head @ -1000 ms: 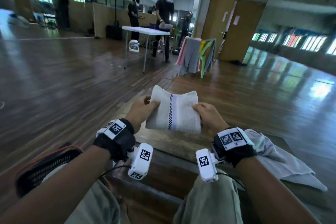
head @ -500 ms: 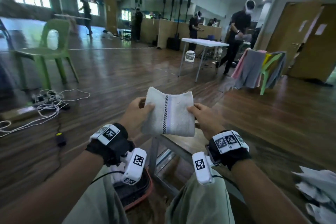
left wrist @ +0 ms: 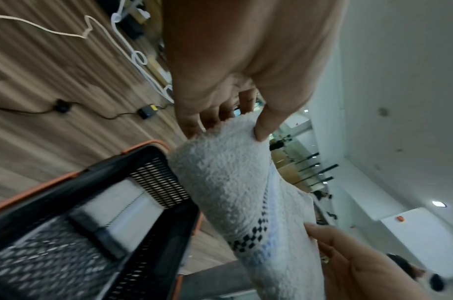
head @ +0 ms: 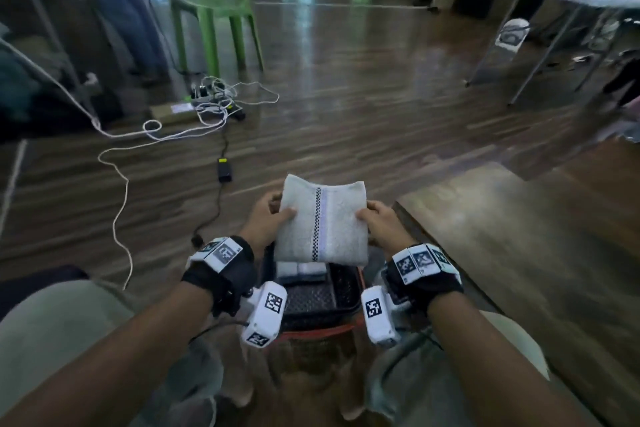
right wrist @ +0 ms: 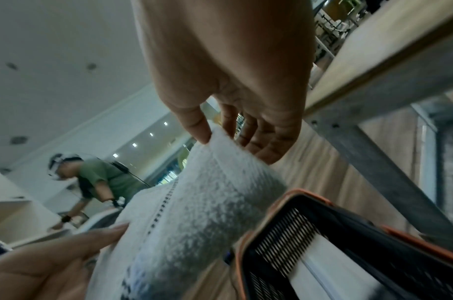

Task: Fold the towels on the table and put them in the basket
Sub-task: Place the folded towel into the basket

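I hold a folded white towel with a dark checked stripe in the air, over the far end of a black basket with an orange rim that stands on the floor between my knees. My left hand pinches the towel's left edge, thumb on top. On the right edge my right hand pinches it the same way. The wrist views show the towel held between thumbs and fingers above the basket. Folded towels lie inside the basket.
The wooden table edge is just right of my right hand, with its metal frame close to the basket. White and black cables lie on the floor ahead left. A green chair stands beyond them.
My view and both hands have swung left and down, away from the table. The folded towel, still held by both hands, now hangs over the basket on the floor.
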